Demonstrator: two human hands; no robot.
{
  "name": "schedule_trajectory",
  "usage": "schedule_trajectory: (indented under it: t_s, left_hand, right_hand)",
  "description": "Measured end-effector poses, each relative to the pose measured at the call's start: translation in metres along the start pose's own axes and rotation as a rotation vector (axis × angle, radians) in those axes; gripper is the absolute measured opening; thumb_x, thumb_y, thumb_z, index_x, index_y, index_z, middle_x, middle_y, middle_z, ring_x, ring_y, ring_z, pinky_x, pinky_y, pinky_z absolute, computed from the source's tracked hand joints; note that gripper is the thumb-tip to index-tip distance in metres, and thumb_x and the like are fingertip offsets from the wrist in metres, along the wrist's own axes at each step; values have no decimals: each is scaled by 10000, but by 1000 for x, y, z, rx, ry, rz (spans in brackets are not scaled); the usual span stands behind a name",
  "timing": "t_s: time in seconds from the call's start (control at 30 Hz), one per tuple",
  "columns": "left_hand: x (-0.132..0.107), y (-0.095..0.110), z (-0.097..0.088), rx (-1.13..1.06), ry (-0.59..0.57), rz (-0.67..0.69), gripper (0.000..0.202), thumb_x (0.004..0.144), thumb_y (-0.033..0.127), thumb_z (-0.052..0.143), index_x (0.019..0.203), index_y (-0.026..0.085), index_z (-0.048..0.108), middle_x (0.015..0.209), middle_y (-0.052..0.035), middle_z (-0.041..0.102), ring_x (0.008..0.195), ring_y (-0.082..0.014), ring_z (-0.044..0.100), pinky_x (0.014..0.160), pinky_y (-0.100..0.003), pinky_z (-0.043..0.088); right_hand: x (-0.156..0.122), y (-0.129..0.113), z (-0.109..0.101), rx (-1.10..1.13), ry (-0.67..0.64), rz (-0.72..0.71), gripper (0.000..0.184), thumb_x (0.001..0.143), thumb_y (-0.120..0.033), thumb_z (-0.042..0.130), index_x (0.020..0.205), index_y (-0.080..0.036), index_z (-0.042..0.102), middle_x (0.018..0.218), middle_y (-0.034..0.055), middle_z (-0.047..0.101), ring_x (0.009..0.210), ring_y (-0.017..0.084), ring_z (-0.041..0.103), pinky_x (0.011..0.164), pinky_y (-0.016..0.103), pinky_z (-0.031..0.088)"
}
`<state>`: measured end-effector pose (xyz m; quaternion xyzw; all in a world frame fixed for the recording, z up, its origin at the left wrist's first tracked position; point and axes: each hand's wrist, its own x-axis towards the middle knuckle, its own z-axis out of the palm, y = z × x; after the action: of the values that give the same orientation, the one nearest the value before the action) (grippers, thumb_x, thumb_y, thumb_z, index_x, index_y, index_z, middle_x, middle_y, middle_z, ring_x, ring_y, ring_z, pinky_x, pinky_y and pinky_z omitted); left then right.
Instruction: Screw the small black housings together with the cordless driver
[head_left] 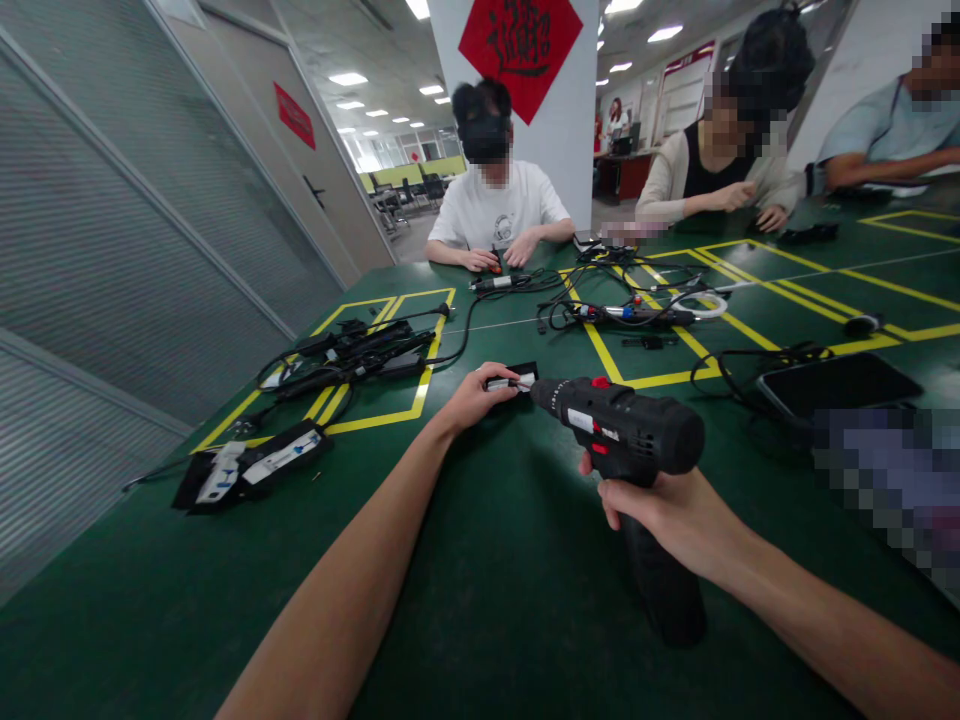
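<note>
My right hand (652,510) is wrapped round the handle of a black cordless drill (637,425) with red buttons. The drill points left, its chuck close to a small black part with a white label (527,381). My left hand (480,393) is closed on that part, thumb and fingers pressing it near the table surface. Whether the drill's tip touches the part cannot be made out. To the left of my left arm lies an opened black piece with white, blue-marked labels (281,455).
Black cables and tools (352,355) lie in a heap on the left of the green table (480,600). More cables with pen-like tools (637,315) lie further back. A dark phone-like slab (840,385) rests on the right. Across the table sit several people (502,205).
</note>
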<state>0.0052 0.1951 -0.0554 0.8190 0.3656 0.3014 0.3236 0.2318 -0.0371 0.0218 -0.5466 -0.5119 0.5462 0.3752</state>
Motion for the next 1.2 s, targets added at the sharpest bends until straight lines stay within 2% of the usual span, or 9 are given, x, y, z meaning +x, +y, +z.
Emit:
schedule_trajectory:
  t_s: [0.07, 0.23, 0.53, 0.7, 0.87, 1.07, 1.2]
  left_hand:
    - [0, 0, 0, -5, 1, 1, 308, 752, 385, 664, 1012, 221, 683, 1102, -56, 617, 1056, -226, 560, 955, -372, 414]
    - [-1, 0, 1, -5, 2, 2, 303, 759, 385, 658, 1014, 224, 682, 1101, -54, 618, 1055, -227, 559, 947, -370, 417]
    - [-1, -2, 1, -22, 10, -2, 314, 751, 394, 670, 1013, 221, 680, 1108, -55, 616, 1055, -228, 563, 948, -379, 421]
    - [0, -3, 1, -30, 8, 10, 313, 753, 387, 673, 1014, 214, 680, 1097, -56, 618, 1048, -224, 562, 946, -375, 418]
    - [0, 0, 0, -34, -3, -3, 308, 758, 375, 667, 1014, 204, 679, 1104, -61, 619, 1054, -223, 559, 952, -369, 416]
    - [0, -3, 0, -29, -1, -1, 317, 750, 382, 671, 1017, 211, 681, 1112, -58, 616, 1050, -225, 559, 940, -370, 419]
    - [0, -2, 0, -29, -4, -1, 317, 755, 385, 667, 1018, 209, 678, 1103, -60, 618, 1053, -227, 558, 936, -369, 420]
  right_hand:
    - [-1, 0, -1, -7, -9, 9, 195, 782, -187, 563, 974, -203, 591, 639, -27, 580, 617, 150, 542, 586, 286, 393]
    - [-1, 1, -2, 2, -15, -9, 99, 793, -190, 561, 888, -194, 589, 663, -25, 577, 630, 142, 547, 607, 287, 407]
    - [0, 1, -4, -56, 19, 5, 262, 791, -188, 560, 1043, -203, 630, 639, -15, 612, 630, 162, 562, 604, 303, 404]
    - [-1, 3, -3, -55, 25, 32, 249, 787, -184, 558, 1021, -194, 644, 653, 8, 635, 674, 182, 585, 616, 312, 413]
    - [0, 5, -2, -18, 18, 20, 274, 784, -174, 559, 1048, -196, 627, 669, -2, 635, 629, 158, 567, 618, 308, 411]
    - [2, 1, -2, -32, -10, 2, 113, 787, -172, 554, 886, -191, 605, 619, -29, 577, 621, 143, 551, 618, 296, 401]
    - [1, 1, -3, -20, -17, -11, 133, 784, -167, 553, 907, -193, 600, 628, -32, 575, 621, 143, 553, 625, 297, 407]
